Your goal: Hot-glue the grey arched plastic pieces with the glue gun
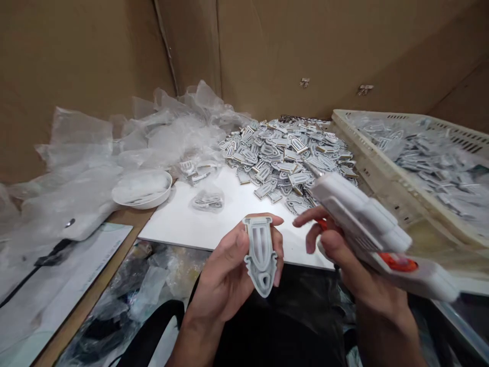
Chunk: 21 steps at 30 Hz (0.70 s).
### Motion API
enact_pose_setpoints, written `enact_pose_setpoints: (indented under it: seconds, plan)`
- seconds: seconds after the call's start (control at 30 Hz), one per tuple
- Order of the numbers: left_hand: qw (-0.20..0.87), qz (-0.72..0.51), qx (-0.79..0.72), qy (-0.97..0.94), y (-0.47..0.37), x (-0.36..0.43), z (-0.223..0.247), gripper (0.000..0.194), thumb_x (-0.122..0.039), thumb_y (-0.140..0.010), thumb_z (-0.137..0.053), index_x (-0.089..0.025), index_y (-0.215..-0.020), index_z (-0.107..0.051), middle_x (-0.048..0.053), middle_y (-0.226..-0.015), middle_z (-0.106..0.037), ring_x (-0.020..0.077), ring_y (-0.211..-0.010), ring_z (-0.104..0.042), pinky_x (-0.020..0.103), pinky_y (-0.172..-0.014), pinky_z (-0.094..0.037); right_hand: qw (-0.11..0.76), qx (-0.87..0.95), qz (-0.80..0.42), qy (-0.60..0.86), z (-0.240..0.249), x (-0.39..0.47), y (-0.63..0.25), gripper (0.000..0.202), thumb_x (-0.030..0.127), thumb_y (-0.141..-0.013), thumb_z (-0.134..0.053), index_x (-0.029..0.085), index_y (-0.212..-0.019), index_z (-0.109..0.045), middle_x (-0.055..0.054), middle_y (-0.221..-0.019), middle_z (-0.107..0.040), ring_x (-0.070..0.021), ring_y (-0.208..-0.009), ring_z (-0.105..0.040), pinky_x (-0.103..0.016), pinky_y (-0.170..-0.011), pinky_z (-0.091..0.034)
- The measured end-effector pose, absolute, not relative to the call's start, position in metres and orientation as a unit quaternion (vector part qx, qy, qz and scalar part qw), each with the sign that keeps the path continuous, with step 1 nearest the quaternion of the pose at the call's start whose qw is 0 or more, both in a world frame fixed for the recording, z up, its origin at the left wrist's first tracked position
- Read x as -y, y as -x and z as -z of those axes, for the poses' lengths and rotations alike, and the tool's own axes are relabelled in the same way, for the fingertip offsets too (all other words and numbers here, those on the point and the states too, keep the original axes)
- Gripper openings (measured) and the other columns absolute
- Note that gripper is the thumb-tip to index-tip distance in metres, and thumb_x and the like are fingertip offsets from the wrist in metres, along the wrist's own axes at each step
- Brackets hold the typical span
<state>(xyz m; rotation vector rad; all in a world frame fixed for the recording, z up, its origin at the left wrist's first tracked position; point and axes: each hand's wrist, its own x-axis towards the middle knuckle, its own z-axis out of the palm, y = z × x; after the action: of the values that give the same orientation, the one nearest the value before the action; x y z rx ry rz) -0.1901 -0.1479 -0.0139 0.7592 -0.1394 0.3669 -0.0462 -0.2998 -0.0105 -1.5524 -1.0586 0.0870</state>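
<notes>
Near the front edge of the white board (179,219), my left hand (229,270) holds a grey, ornate pointed plastic piece (262,252) between thumb and fingers. Its ribbed, recessed side faces me, with the point and small hole toward my lap. My right hand (355,265) is wrapped round the handle of a white and orange hot glue gun (359,209). The nozzle points up and left, over the pile of similar grey pieces (275,158), apart from the held piece. My right index finger is stretched forward.
At the right stands a cream plastic crate (385,178) full of bagged pieces. Clear plastic bags (164,132) heap up at the left, around a white bowl (153,196). A small bagged piece (208,199) lies on the board. A cardboard wall (267,61) closes off the back.
</notes>
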Motion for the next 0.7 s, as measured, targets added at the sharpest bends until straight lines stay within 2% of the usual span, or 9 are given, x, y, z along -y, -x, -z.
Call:
enact_pose_setpoints:
  seconds: [0.13,0.23,0.33,0.4,0.47,0.57,0.7]
  plan:
    - [0.904,-0.153,0.075,-0.393,0.185,0.150,0.016,0.039,-0.045,-0.104,-0.057,-0.012,-0.120,-0.072,0.008,-0.084,-0.061,0.0107,-0.066,-0.060,0.018,-0.062,-0.047,0.585,0.480,-0.054,0.652,-0.012,0.277,0.052,0.023,0.040,-0.092,-0.082,0.027,-0.110,-0.076,-0.002,-0.105,-0.073,-0.0116,-0.073,-0.063,-0.023,-0.063,-0.054]
    - [0.903,-0.143,0.056,-0.402,0.184,0.151,0.018,0.035,-0.044,-0.104,-0.060,-0.013,-0.114,-0.071,0.007,-0.079,-0.061,0.0102,-0.065,-0.059,0.017,-0.062,-0.049,0.602,0.490,-0.088,0.624,-0.021,0.262,0.056,0.027,0.034,-0.088,-0.086,0.025,-0.111,-0.075,-0.001,-0.104,-0.073,-0.0106,-0.073,-0.064,-0.022,-0.065,-0.058]
    - [0.908,-0.138,0.037,-0.394,0.185,0.151,0.019,0.034,-0.045,-0.102,-0.064,-0.014,-0.113,-0.070,0.006,-0.078,-0.062,0.0107,-0.065,-0.060,0.018,-0.061,-0.052,0.625,0.488,-0.117,0.597,-0.019,0.253,0.062,0.019,0.029,-0.090,-0.083,0.021,-0.104,-0.074,-0.001,-0.098,-0.074,-0.0101,-0.065,-0.066,-0.021,-0.058,-0.057]
    - [0.910,-0.136,0.026,-0.392,0.185,0.151,0.019,0.034,-0.046,-0.101,-0.065,-0.013,-0.107,-0.070,0.006,-0.079,-0.062,0.0108,-0.065,-0.061,0.017,-0.061,-0.053,0.639,0.483,-0.093,0.592,-0.016,0.251,0.065,0.014,0.027,-0.090,-0.082,0.020,-0.099,-0.074,-0.002,-0.093,-0.075,-0.0104,-0.062,-0.065,-0.021,-0.053,-0.055]
    - [0.913,-0.132,0.010,-0.385,0.185,0.151,0.018,0.034,-0.047,-0.099,-0.067,-0.012,-0.101,-0.070,0.006,-0.079,-0.062,0.0105,-0.066,-0.061,0.017,-0.061,-0.054,0.636,0.486,-0.034,0.599,-0.013,0.249,0.067,0.011,0.026,-0.091,-0.081,0.020,-0.097,-0.075,-0.002,-0.090,-0.073,-0.0112,-0.067,-0.066,-0.022,-0.057,-0.056]
    - [0.918,-0.131,-0.015,-0.374,0.185,0.153,0.017,0.031,-0.044,-0.099,-0.068,-0.014,-0.104,-0.071,0.005,-0.079,-0.062,0.0106,-0.066,-0.062,0.018,-0.062,-0.055,0.611,0.500,0.043,0.613,-0.012,0.249,0.068,0.005,0.025,-0.092,-0.081,0.021,-0.093,-0.078,-0.001,-0.086,-0.065,-0.0126,-0.078,-0.064,-0.024,-0.068,-0.056]
    - [0.925,-0.134,-0.004,-0.356,0.183,0.155,0.014,0.030,-0.043,-0.101,-0.064,-0.014,-0.105,-0.074,0.006,-0.082,-0.063,0.0120,-0.067,-0.062,0.019,-0.060,-0.053,0.634,0.503,0.002,0.587,-0.016,0.250,0.066,0.017,0.030,-0.096,-0.077,0.020,-0.085,-0.068,0.000,-0.080,-0.061,-0.0119,-0.066,-0.058,-0.027,-0.060,-0.051]
